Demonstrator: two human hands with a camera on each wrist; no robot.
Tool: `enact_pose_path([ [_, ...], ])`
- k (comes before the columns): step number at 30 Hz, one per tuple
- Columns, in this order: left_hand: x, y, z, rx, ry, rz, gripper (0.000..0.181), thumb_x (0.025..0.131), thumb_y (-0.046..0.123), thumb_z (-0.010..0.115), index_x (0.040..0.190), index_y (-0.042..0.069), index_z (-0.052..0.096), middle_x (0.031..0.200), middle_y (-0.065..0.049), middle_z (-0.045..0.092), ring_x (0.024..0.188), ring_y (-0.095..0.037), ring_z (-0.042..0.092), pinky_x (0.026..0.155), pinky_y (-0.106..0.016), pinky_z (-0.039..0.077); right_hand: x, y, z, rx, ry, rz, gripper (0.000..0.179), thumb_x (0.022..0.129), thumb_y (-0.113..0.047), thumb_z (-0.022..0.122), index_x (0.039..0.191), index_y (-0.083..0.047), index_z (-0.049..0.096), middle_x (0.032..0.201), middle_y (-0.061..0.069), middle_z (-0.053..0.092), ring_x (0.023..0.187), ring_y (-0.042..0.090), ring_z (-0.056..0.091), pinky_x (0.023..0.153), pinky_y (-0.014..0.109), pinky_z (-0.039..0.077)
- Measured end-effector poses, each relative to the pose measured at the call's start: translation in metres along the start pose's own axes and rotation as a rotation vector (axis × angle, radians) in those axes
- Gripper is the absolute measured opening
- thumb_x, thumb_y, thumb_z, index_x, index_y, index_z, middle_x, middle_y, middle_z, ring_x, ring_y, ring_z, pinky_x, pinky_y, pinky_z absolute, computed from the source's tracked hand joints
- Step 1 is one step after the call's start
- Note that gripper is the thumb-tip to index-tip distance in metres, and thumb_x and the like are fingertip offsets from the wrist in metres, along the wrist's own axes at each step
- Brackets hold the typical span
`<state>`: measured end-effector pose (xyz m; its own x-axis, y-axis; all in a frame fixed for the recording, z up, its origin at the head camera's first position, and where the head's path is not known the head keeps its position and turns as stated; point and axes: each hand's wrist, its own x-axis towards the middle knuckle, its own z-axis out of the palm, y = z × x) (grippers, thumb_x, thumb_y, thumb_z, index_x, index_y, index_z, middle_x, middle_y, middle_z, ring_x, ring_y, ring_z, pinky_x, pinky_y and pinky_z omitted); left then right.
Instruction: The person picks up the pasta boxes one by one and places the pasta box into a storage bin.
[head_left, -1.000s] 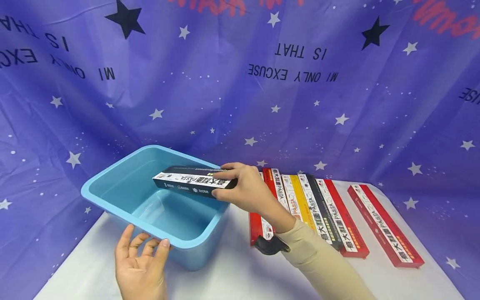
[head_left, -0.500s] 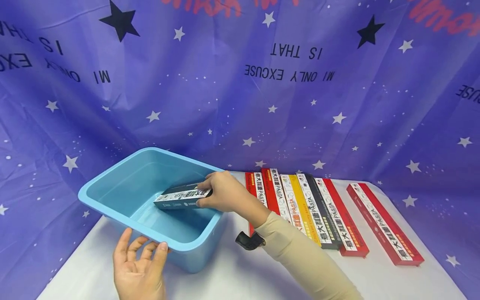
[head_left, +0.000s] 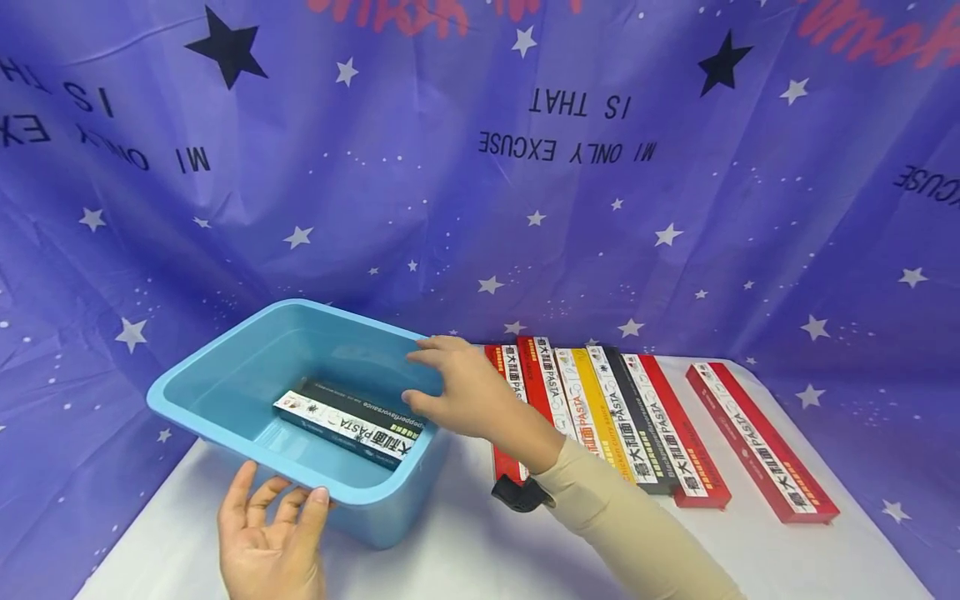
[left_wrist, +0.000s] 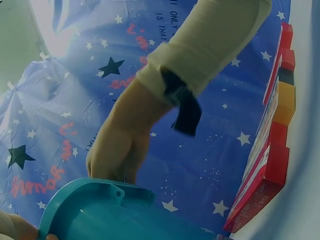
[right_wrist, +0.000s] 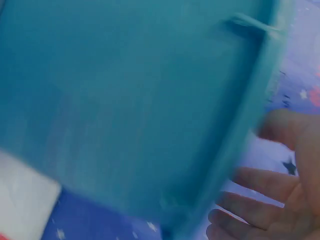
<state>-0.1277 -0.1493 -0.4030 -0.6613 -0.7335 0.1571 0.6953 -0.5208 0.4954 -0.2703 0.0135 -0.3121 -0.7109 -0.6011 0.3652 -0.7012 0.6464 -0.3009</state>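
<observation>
A black-and-white pasta box [head_left: 348,421] lies inside the light blue plastic tub [head_left: 225,429], slanting across its floor. Over the tub's right rim is my right hand [head_left: 472,387], its fingers spread and holding nothing; the right wrist view shows the fingers [right_wrist: 260,200] beside the blurred tub wall [right_wrist: 125,100]. My left hand [head_left: 273,533] is palm up at the tub's near side, with fingertips and thumb tip touching the rim from outside. The left wrist view catches part of that hand [left_wrist: 17,227] at the rim's corner, low on the left.
Several pasta boxes lie in a row right of the tub: red ones [head_left: 690,454], a yellow one [head_left: 588,379] and a black one [head_left: 637,417]. A red box [head_left: 772,458] lies apart, farther right. A white cloth [head_left: 480,550] covers the table; a purple star-printed curtain [head_left: 420,192] hangs behind.
My right hand lowered the black pasta box into the tub, let it go and drew back up to the right rim. The left hand stayed at the near rim.
</observation>
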Motion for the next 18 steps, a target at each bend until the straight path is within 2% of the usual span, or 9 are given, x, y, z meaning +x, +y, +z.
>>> enact_pose_path([
  [4,0.000,-0.001,-0.001,-0.025,0.004,0.002,0.077,0.071,-0.038,0.054,0.138,-0.003,0.040,0.105,-0.022,0.044,0.076,-0.025,0.063,0.061,-0.031,0.060,-0.027,0.012,-0.022,0.033,0.092,0.021,0.058,0.085,-0.041,0.072,0.136,-0.018,0.058,0.145,0.001,0.049,0.137,0.021,0.039,0.111,0.048,0.034],
  [11,0.001,-0.001,0.000,-0.068,0.002,0.020,0.077,0.070,-0.040,0.053,0.137,-0.005,0.042,0.103,-0.022,0.045,0.073,-0.026,0.064,0.060,-0.033,0.060,-0.080,0.048,-0.055,0.008,0.158,0.078,0.071,0.085,-0.042,0.073,0.146,-0.018,0.046,0.151,-0.002,0.040,0.139,0.019,0.035,0.111,0.050,0.034],
  [14,0.002,-0.001,-0.001,-0.066,0.013,0.013,0.077,0.070,-0.040,0.053,0.137,-0.004,0.043,0.104,-0.022,0.045,0.072,-0.026,0.064,0.060,-0.033,0.060,-0.105,0.065,-0.064,-0.028,0.180,0.155,0.077,0.086,-0.043,0.073,0.150,-0.018,0.039,0.152,-0.001,0.038,0.139,0.022,0.035,0.109,0.051,0.036],
  [18,0.002,-0.001,0.000,-0.059,0.015,-0.001,0.078,0.070,-0.040,0.054,0.137,-0.004,0.042,0.105,-0.022,0.044,0.072,-0.026,0.063,0.060,-0.033,0.060,-0.140,0.091,-0.074,-0.086,0.197,0.301,0.082,0.086,-0.045,0.073,0.153,-0.022,0.031,0.153,0.004,0.036,0.137,0.032,0.037,0.105,0.058,0.038],
])
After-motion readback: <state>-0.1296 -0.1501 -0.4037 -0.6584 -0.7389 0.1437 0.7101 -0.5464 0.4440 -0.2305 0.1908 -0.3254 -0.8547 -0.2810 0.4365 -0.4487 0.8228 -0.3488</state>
